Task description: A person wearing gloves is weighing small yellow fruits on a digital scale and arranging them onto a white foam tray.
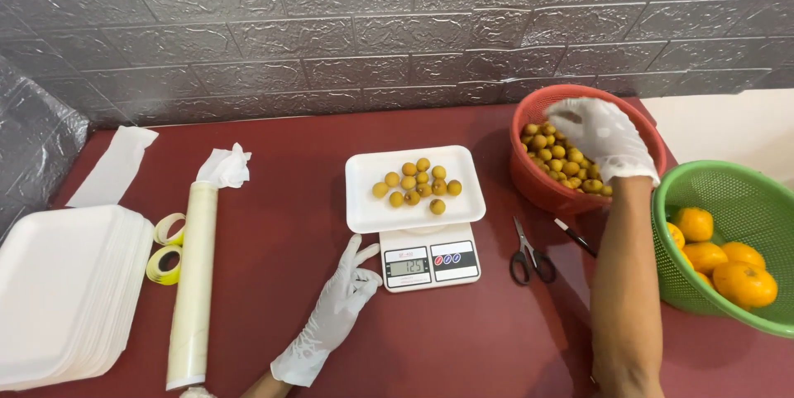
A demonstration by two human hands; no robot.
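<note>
While my gloved right hand (602, 137) cups small yellow-brown fruits (561, 160) inside the red plastic basket (542, 187), fingers curled, its grip stays hidden. My gloved left hand (343, 294) lies open, steadying beside the white digital scale (430, 261).

R hand (602, 138) in red basket (542, 187), L hand (341, 299) by scale (430, 264)

green basket (728, 199) and stack of white trays (58, 299) cut off by edges; right hand (602, 137) hides some fruit in the red basket (538, 187).

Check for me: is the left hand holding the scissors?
No, the left hand rests flat on the table beside the scale; the scissors lie untouched.
</note>
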